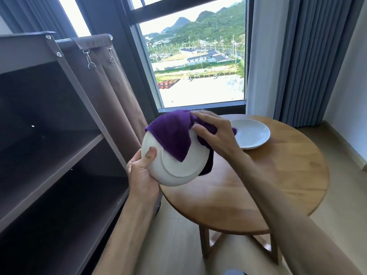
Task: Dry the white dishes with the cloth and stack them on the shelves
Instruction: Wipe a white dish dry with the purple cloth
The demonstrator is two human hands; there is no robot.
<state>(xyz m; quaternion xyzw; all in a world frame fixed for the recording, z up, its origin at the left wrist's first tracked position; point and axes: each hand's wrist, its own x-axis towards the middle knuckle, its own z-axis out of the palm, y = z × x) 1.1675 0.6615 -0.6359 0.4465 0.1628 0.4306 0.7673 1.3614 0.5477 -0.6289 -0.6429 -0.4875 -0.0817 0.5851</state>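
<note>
head view: plate held up, cloth over its back

head camera looks down on the left hand (pixel 142 171) gripping a white plate (pixel 174 165) by its lower-left rim, thumb curled onto the underside, which is tilted up toward us. the right hand (pixel 213 133) clutches a purple cloth (pixel 172 133) bunched at the plate's upper right edge, the cloth draped over the top half and hanging behind. both are held above the near-left edge of the round wooden table (pixel 258 185). farther back on the table lies a second white plate (pixel 251 133), flat, apart from the hands. to the left, the brown shelves (pixel 59 155) stand open, just beside the held plate. beyond is the window (pixel 198 66).
</note>
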